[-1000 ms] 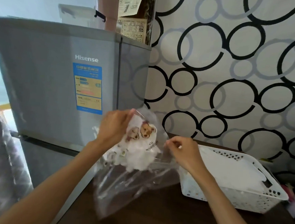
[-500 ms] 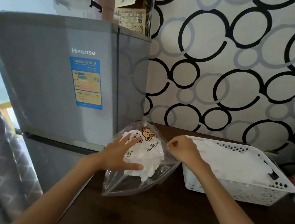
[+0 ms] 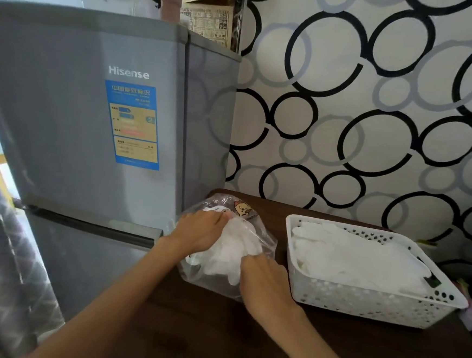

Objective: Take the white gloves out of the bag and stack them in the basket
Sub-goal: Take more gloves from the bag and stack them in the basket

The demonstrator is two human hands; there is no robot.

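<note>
**Reaching into the bag for the remaining gloves**

Working both hands at the clear plastic bag [image 3: 263, 243], which lies on the dark desk [image 3: 244, 343] against the foot of the grey fridge [image 3: 91, 139]. The left hand [image 3: 199, 232] lies over the bag's upper part, fingers [image 3: 222, 217] bent down onto the crumpled white gloves [image 3: 232, 252]; through the film I cannot tell whether they are inside the mouth or pressing from outside. The right hand [image 3: 263, 282] is at the bag's near edge, fingers curled in at the bunch, probably pinching plastic or glove, though the tips are hidden.

Gloves left to move: a loose wad in the bag, directly under and between the fingers. Gloves already moved: a flat pile in the white perforated basket [image 3: 374, 305], just to the right of the right hand's fingers.

Risks, as judged:
- The wad looks tangled; pulling one glove may drag out several, causing a messy drop rather than a stack.
- The film is slippery and unanchored; if the left hand lets go, the bag may lift with the glove.
- The basket's near wall stands between fingers and pile, so a low carry could catch on the rim.

Surroundings: circle-patterned wall [image 3: 376, 105] behind the desk, boxes [image 3: 208, 15] on the fridge top, small blurred items beyond the basket's far right corner.
</note>
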